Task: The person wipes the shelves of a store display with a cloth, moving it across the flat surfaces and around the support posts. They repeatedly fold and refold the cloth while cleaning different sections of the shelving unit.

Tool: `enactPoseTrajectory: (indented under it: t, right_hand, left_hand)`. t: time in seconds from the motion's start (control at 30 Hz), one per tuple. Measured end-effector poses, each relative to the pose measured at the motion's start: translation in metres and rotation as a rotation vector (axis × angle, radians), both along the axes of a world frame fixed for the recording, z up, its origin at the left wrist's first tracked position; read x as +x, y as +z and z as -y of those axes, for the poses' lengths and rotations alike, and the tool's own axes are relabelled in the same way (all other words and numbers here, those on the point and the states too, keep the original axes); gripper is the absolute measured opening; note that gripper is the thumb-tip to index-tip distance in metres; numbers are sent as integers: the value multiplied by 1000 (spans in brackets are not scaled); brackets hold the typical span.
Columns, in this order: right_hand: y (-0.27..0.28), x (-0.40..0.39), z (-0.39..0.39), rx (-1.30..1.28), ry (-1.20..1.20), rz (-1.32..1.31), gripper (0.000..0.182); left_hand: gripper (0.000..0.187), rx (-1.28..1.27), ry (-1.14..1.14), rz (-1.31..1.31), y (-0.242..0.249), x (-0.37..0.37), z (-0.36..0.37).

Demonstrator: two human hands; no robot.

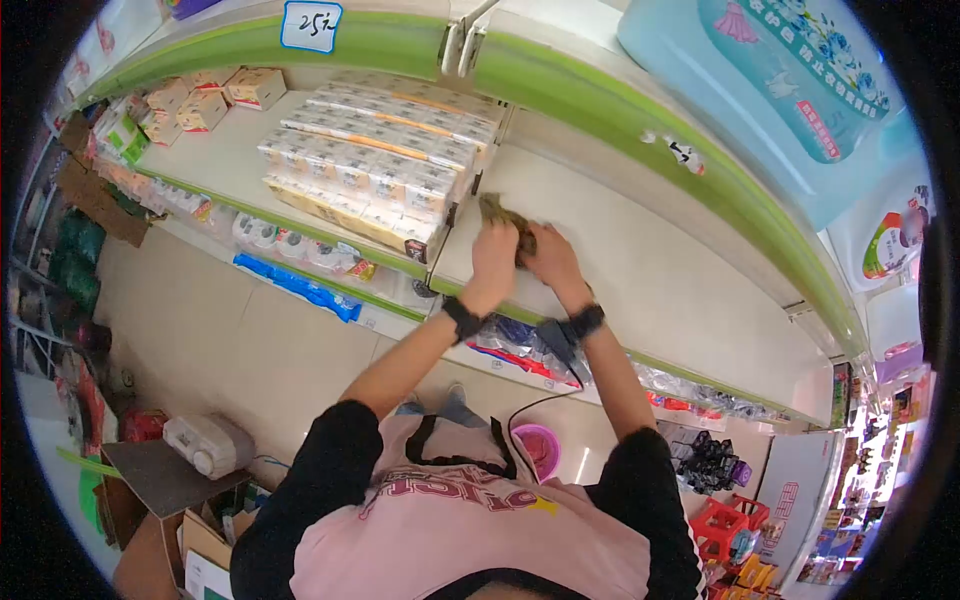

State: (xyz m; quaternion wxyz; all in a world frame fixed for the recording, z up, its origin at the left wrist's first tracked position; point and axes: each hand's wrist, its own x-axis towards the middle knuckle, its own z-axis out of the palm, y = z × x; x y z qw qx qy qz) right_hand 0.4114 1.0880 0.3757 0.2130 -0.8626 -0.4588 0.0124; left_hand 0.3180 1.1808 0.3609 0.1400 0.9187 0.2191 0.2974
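Observation:
A crumpled brownish-green cloth [522, 232] is held between both hands above the white shelf [640, 270]. My left hand [494, 262] has its fingers closed on the cloth's left side. On the cloth's right side, my right hand [553, 262] grips it with bent fingers. Both wrists wear black bands, and a dark cable hangs from near the right one. Stacked packs of tissues [375, 160] stand just left of the hands, beyond a shelf divider.
Large blue detergent bottles [760, 90] stand on the upper shelf at right, above its green edge [640, 115]. Packaged goods line the lower shelf. A pink basin [537, 450] is on the floor near the body. Red stools [722, 525] stand at lower right.

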Motion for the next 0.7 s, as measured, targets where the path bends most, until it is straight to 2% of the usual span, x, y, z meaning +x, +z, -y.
enactPoseTrajectory:
  t: [0.03, 0.13, 0.2, 0.23, 0.33, 0.37, 0.4, 0.5, 0.53, 0.6, 0.7]
  right_hand:
    - [5, 10, -22, -35, -39, 11, 42]
    - [-17, 60, -67, 31, -52, 137, 40]
    - [-11, 74, -77, -67, 27, 40, 41]
    - [-8, 71, -74, -77, 52, 52, 44]
    - [15, 27, -31, -43, -58, -7, 46]
    - [7, 23, -11, -49, -46, 3, 46]
    - [5, 16, 13, -41, -28, -19, 43]
    - [14, -19, 81, -50, -64, -109, 43]
    - [14, -30, 98, 0, -92, -119, 43]
    - [18, -42, 110, -4, -131, -132, 43]
    - [20, -48, 107, -3, -207, -125, 42]
  left_hand:
    - [13, 61, 81, 10, -2, 21, -14]
    - [11, 124, 88, 211, 10, 59, -49]
    - [10, -237, 64, -152, 25, 71, -59]
    - [10, -183, 70, -86, 25, 69, -57]
    - [9, -245, -64, -153, 28, 46, -44]
    - [10, -191, -135, 54, 6, 41, -37]
    - [10, -249, -219, -36, -2, 34, -28]
    - [6, -342, -485, 142, -19, -1, 23]
    - [8, -359, -484, 41, -16, -7, 40]
    - [11, -322, -484, 165, -7, -26, 63]
    - [13, -330, -463, 108, -2, -27, 63]
